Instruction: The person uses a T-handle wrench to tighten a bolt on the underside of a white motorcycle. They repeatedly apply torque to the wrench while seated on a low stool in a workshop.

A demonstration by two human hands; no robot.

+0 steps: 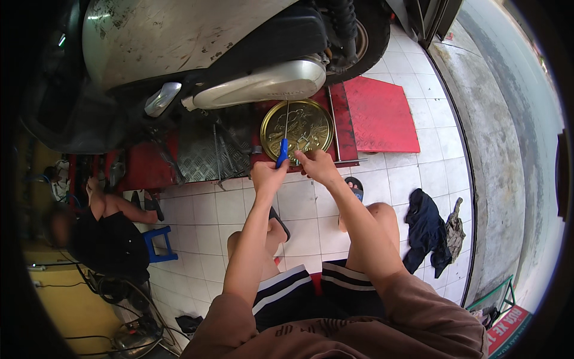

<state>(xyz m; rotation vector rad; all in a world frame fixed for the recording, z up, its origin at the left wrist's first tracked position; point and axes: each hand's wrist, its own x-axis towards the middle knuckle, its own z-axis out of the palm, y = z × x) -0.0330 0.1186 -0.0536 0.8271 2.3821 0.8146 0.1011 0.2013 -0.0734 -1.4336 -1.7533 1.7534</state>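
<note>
My left hand (267, 177) is closed around the blue handle of a long-shafted screwdriver (283, 151). Its thin metal shaft reaches over a round gold tray (264, 133) toward the silver engine side cover (263, 85) of a scooter; I cannot tell whether the tip touches it. Beside the handle, at the tray's near rim, my right hand (318, 167) has its fingers drawn together. Whatever they pinch is too small to make out. A few small metal pieces (304, 143) lie in the tray, near my right fingertips.
The scooter (161, 36) stands on a red lift platform (146, 173) with a metal tread plate and a red ramp (382, 113). Long metal rods (336, 125) lie by the tray. At left another person (110, 239) sits near a blue stool (160, 244). Dark cloth (426, 230) lies on the tiles.
</note>
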